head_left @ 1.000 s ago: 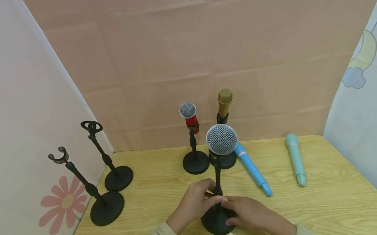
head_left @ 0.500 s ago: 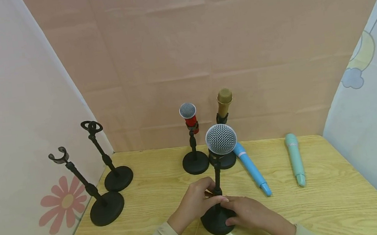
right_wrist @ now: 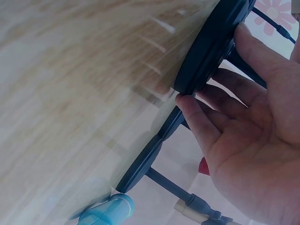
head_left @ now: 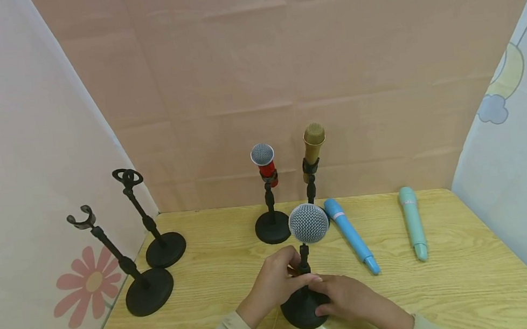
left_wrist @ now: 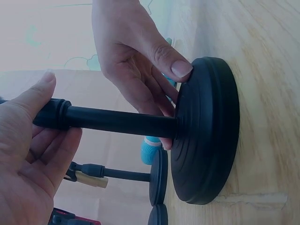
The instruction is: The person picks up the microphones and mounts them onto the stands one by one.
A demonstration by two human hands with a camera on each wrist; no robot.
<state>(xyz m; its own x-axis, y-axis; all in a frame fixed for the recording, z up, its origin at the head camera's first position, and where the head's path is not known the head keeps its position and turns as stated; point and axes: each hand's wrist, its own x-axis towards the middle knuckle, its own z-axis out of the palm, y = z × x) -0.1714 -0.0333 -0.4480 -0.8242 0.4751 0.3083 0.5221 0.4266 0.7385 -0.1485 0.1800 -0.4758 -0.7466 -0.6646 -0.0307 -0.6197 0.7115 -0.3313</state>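
A black microphone stand with a round base stands upright near the table's front, topped by a microphone with a silver mesh head. My left hand grips the collar on its pole, thumb and fingers around it. Lower down, my right hand holds the round base; its thumb lies on the base's upper side and its fingertips are at the rim in the right wrist view. The microphone's handle is mostly hidden beneath its head in the head view.
Behind stand a red microphone and a gold microphone, each on a black stand. Blue and green microphones lie to the right. Two stands without microphones are at the left, beside the wall.
The silver-headed microphone has dropped lower on its stand, uncovering more of the gold microphone's stand behind. Both hands stay in nearly the same place on the stand.
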